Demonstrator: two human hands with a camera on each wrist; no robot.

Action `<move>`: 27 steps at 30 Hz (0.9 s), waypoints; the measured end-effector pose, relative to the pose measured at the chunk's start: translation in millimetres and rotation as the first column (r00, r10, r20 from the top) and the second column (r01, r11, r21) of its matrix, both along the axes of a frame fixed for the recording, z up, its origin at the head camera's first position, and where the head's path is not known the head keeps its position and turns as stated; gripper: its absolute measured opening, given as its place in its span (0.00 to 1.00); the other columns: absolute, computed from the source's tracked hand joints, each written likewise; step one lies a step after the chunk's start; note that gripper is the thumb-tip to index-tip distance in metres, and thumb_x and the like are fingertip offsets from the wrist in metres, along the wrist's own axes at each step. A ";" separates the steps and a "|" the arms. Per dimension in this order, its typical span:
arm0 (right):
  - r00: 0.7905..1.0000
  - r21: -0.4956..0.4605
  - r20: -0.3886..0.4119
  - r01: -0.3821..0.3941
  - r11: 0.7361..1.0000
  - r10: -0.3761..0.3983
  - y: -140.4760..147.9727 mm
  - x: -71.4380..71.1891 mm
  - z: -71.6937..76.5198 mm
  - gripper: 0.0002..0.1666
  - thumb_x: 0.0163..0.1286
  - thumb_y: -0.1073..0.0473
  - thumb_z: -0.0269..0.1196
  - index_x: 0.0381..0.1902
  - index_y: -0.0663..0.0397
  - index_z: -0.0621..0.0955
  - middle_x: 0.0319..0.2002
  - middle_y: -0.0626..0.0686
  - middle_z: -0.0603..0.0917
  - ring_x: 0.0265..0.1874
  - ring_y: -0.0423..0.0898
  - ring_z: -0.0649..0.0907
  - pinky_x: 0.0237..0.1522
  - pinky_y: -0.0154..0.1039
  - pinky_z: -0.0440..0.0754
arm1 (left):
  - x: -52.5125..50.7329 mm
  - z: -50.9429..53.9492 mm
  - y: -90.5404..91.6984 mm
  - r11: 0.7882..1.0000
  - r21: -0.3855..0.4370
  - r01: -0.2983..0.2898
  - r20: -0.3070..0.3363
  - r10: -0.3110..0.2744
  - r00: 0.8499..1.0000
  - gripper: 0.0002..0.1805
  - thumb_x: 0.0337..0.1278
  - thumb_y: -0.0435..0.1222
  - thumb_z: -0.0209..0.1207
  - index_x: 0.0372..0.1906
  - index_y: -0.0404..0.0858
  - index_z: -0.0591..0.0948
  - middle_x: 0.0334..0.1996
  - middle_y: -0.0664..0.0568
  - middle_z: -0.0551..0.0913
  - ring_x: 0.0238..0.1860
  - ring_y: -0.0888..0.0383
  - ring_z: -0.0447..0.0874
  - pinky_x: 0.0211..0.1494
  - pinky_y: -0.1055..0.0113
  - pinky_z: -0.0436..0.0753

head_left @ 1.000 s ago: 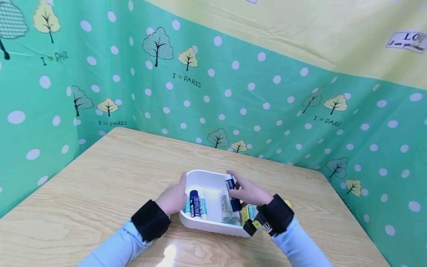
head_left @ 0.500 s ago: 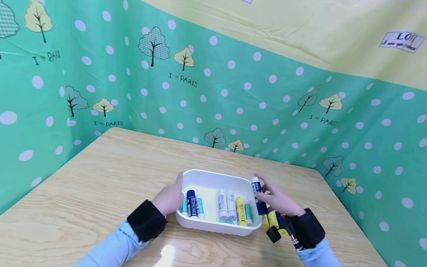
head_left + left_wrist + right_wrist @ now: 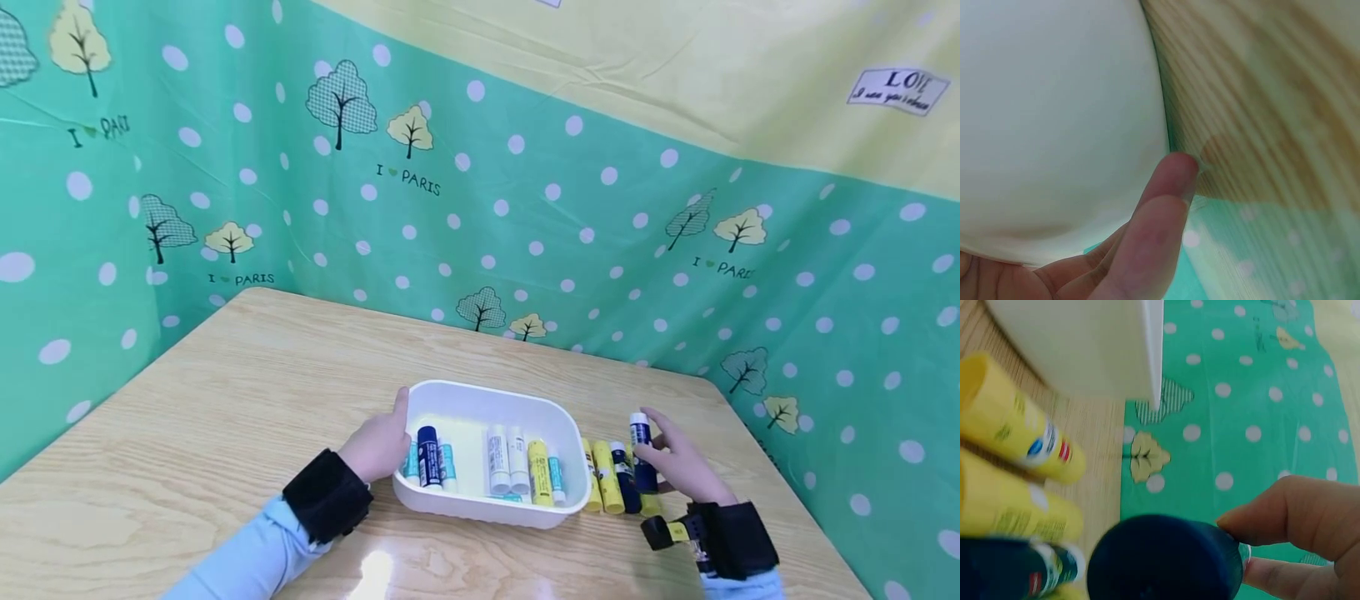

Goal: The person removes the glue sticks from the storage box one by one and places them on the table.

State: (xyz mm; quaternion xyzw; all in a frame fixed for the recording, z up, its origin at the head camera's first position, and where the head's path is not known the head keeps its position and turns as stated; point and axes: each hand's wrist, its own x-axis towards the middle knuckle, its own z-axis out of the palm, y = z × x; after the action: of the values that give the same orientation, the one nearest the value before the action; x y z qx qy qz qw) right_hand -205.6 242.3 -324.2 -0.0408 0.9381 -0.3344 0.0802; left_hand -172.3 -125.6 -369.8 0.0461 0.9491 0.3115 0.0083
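A white plastic basin [image 3: 495, 510] stands on the table with several glue sticks lying inside: white ones [image 3: 498, 458], a yellow one [image 3: 540, 471], a dark blue one [image 3: 430, 457] and small teal ones. My left hand [image 3: 378, 446] holds the basin's left end, its fingers [image 3: 1147, 244] along the outer wall in the left wrist view. To the right of the basin, my right hand [image 3: 686, 462] grips a dark blue glue stick [image 3: 642, 462] between thumb and fingers. In the right wrist view this glue stick [image 3: 1160, 562] points its dark end at the camera.
Right of the basin, yellow glue sticks [image 3: 607, 477] and another dark blue glue stick [image 3: 625, 479] lie side by side on the wooden table [image 3: 315, 358]. A green polka-dot cloth [image 3: 450, 225] hangs behind the table and along its sides.
My right hand has carried the dark blue glue stick out of the basin, over its right rim, to the row on the table. My left hand stays at the basin's left end.
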 end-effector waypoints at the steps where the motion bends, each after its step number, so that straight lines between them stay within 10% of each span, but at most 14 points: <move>1: 1.000 0.002 0.000 0.008 1.000 -0.008 4.3 -0.4 -1.6 0.38 0.61 0.56 0.49 0.65 0.56 0.46 0.40 0.65 0.66 0.33 0.51 0.75 0.25 0.44 0.79 | 0.2 0.4 0.1 1.000 -0.001 -0.001 0.002 0.001 1.000 0.36 0.52 0.29 0.42 0.64 0.26 0.40 0.14 0.47 0.69 0.13 0.57 0.68 0.17 0.69 0.66; 27: 0.987 0.135 0.026 0.156 0.979 -0.161 49.3 -17.3 -40.6 0.40 0.60 0.53 0.51 0.64 0.62 0.48 0.45 0.73 0.67 0.35 0.58 0.74 0.23 0.44 0.78 | -4.5 -4.0 -0.5 1.000 0.031 -0.001 0.037 0.000 0.999 0.36 0.53 0.30 0.41 0.64 0.28 0.38 0.15 0.47 0.70 0.14 0.58 0.70 0.17 0.69 0.67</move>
State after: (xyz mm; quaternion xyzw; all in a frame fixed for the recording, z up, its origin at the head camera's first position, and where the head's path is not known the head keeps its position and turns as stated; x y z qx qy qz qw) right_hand -222.9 291.6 -364.8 0.0455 0.9569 -0.2774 0.0729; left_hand -176.8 -126.0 -373.8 0.0404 0.9438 0.3271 0.0251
